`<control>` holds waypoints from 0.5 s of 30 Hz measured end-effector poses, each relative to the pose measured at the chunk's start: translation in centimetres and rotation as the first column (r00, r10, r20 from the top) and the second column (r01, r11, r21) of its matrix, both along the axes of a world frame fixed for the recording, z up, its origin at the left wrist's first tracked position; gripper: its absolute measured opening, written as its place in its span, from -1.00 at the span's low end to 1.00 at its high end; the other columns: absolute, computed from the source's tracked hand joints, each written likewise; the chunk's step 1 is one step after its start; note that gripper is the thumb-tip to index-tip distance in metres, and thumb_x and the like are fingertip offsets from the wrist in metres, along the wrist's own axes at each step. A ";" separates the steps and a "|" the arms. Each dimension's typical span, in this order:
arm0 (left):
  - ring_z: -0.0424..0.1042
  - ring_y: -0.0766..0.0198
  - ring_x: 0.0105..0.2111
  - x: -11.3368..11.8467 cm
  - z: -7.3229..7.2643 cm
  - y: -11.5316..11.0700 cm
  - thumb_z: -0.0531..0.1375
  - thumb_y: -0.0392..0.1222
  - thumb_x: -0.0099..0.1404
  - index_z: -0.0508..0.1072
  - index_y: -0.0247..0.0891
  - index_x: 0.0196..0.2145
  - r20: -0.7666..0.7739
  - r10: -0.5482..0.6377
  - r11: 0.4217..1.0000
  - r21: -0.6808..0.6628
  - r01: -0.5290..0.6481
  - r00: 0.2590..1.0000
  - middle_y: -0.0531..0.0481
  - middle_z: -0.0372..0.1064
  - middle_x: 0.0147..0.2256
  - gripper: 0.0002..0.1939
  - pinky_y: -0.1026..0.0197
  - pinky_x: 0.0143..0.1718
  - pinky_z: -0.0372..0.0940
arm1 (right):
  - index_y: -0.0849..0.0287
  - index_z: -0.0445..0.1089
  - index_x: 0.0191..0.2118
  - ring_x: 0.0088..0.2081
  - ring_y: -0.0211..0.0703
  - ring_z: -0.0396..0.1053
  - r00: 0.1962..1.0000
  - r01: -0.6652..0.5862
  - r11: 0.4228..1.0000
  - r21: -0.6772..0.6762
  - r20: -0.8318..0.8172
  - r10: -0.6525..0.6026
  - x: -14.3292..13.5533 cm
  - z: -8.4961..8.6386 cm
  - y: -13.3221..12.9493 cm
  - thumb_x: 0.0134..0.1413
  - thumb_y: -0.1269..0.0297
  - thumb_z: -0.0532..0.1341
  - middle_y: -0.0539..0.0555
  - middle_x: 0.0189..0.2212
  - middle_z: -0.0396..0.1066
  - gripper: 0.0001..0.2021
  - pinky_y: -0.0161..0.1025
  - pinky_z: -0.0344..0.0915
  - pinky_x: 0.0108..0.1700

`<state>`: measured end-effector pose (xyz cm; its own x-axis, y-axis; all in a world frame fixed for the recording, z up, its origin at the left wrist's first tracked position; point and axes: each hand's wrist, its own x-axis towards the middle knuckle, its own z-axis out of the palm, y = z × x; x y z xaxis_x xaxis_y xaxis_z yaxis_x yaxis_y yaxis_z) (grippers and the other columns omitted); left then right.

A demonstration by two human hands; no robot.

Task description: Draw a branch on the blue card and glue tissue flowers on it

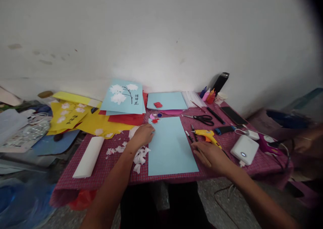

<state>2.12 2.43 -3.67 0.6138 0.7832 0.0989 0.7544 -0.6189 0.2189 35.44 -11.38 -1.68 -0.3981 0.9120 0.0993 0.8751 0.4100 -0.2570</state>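
A blank light-blue sheet (pixel 171 148) lies flat on the checked cloth in front of me. My left hand (pixel 144 134) is at its upper left edge, fingers curled, near small red and pink pieces (pixel 154 120); what it holds, if anything, is hidden. Right of the sheet, my right hand (pixel 209 156) has its fingers closed round a thin brown stick-like tool (pixel 204 159). Two black-and-white pens (pixel 189 136) lie just beyond that hand, beside a yellow glue gun (pixel 207 135). Torn white paper scraps (pixel 141 155) are under and beside my left forearm.
Black scissors (pixel 203 119), a phone (pixel 232 116), a white power bank (pixel 244 149) and a black bottle (pixel 221 83) stand or lie to the right. A white roll (pixel 89 156), yellow sheets (pixel 68 116) and a flower picture (pixel 122 97) are left. Another person's hand (pixel 304 142) shows far right.
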 end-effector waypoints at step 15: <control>0.22 0.04 0.24 0.3 -1.5 0.4 0.05 -0.44 0.21 0.40 -0.24 0.16 0.015 -0.090 0.995 0.044 0.089 0.996 -0.19 0.22 0.25 -0.43 -0.02 0.27 0.14 | 0.27 0.48 -0.09 -0.18 0.06 0.51 0.919 0.130 0.991 -0.025 0.379 -0.111 0.2 0.2 15.7 0.11 0.46 0.17 0.29 -0.17 0.56 -0.74 -0.19 0.27 -0.15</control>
<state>2.46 2.83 -5.14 0.6794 0.7199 0.1422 0.6918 -0.6930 0.2027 35.59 4.36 -1.49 -0.2843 0.9552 -0.0820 0.9531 0.2908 0.0834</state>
